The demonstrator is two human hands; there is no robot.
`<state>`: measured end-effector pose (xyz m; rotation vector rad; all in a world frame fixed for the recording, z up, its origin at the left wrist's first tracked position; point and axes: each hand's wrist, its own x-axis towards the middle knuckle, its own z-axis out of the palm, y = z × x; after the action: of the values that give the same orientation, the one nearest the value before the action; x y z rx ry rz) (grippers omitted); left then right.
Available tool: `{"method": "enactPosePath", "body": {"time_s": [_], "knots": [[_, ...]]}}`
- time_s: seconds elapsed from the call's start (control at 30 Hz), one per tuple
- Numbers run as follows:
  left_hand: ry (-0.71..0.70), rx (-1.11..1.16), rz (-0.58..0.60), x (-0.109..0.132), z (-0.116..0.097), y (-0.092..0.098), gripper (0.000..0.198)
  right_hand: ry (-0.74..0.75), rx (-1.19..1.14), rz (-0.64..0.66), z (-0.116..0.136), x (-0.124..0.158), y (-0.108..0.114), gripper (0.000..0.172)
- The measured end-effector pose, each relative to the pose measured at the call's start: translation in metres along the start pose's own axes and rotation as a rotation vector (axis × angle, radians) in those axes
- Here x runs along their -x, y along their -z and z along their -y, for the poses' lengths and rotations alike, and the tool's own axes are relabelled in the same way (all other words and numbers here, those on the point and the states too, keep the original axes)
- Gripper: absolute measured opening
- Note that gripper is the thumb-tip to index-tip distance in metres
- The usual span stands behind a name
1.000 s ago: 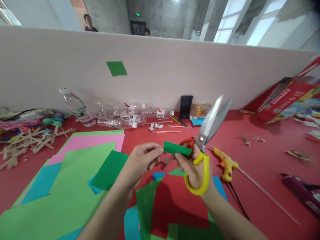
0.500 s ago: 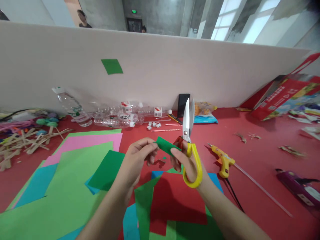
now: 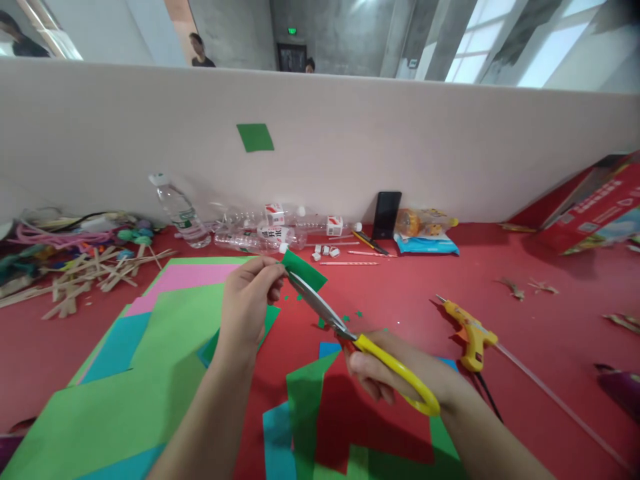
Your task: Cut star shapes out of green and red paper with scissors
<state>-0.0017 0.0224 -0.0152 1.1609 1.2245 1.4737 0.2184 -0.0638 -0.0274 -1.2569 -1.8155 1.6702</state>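
My left hand [image 3: 250,297] pinches a small dark green piece of paper [image 3: 305,271] above the red table. My right hand [image 3: 395,373] is closed around the yellow handles of a pair of scissors [image 3: 350,333]. The blades point up and left and their tips are at the green piece's lower edge. Small green scraps [image 3: 345,318] lie on the table under the blades. Sheets of coloured paper [image 3: 165,353] in light green, pink, blue, red and dark green are spread below both hands.
A yellow glue gun [image 3: 470,333] lies right of my right hand. Clear plastic bottles [image 3: 240,233], pencils, a black phone [image 3: 386,215] and a snack packet stand along the white partition [image 3: 350,147]. Wooden sticks [image 3: 85,273] pile at left. A red box [image 3: 585,210] sits far right.
The scissors swung from pointing upward to pointing left at the green piece. My right hand dropped lower and right; my left hand lifted the piece up and left.
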Motion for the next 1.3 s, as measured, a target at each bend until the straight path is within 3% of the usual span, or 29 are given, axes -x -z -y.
{"method": "enactPosePath", "body": {"time_s": [0.4,0.83,1.0,1.3], "knots": [[0.009,-0.005,0.069,0.009,-0.012,0.001,0.015,-0.006,-0.064,-0.102,-0.01,-0.003,-0.01,0.063],[0.105,-0.068,0.282,0.013,-0.022,0.002,0.013,0.048,-0.04,-0.144,-0.012,0.0,-0.01,0.065],[0.114,-0.1,0.297,0.013,-0.026,0.004,0.014,0.1,0.021,-0.153,-0.011,-0.001,-0.007,0.065],[0.119,-0.146,0.31,0.011,-0.026,0.008,0.013,0.027,0.065,-0.165,-0.008,-0.003,-0.007,0.072]]}}
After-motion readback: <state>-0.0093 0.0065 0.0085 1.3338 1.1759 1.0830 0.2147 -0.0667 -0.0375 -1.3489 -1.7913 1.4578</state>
